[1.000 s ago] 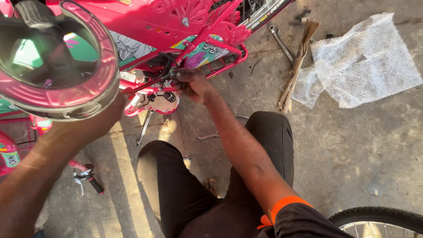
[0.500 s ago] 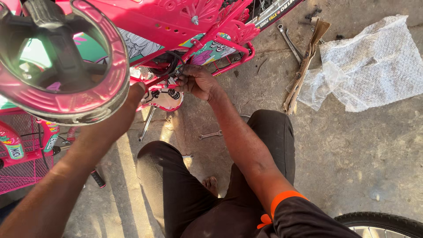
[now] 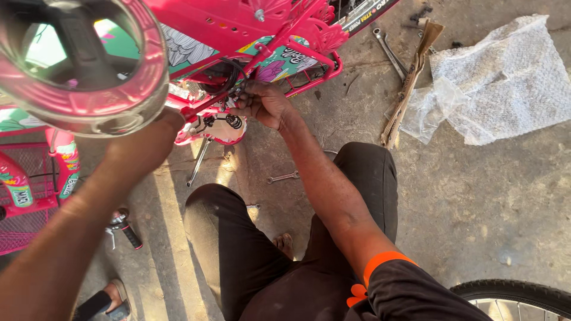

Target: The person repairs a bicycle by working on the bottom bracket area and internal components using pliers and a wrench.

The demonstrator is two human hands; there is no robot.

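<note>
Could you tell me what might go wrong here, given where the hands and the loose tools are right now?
The right hand has its fingers deep among the pink bicycle's cable and springs; a slip might pinch them. The left hand alone seems to steady the frame, so it could tip. A small spanner lies on the ground beside the knee, easy to kneel on.

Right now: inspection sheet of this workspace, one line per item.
Surface: bare concrete floor, dusty.
Job's things: pink bicycle overhead; coil springs at its frame.
Clutter: bubble wrap, long spanner, small spanner, cardboard strip.
Grips: right hand pinching parts at the frame; left hand against the frame, fingers hidden.
Cables: thin black cable looped by the right hand.
Surroundings: spare tyre, pink basket.
</note>
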